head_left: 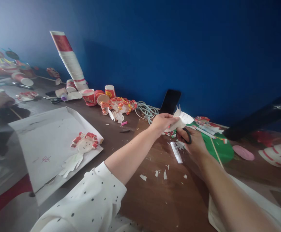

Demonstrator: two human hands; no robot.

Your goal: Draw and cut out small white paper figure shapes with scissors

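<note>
My left hand (164, 123) pinches a piece of white paper (185, 118) that is partly cut, with narrow points sticking up near my fingertips. In my right hand (195, 141) is a pair of scissors (187, 135) with dark handles, held just below the paper; the blades are mostly hidden. Beneath my hands lies a white glue tube (176, 152). Small white paper scraps (165, 174) are scattered over the brown table (152, 199) in front of me. A dark phone (170, 101) leans against the blue wall behind my left hand.
At left, a paper doll (84, 144) lies on a white box lid (45, 138). Several red paper cups (88, 96) and a tall leaning cup stack (70, 61) stand at the back. Green paper (217, 148) lies right. Another person's hand (0, 101) is blurred at far left.
</note>
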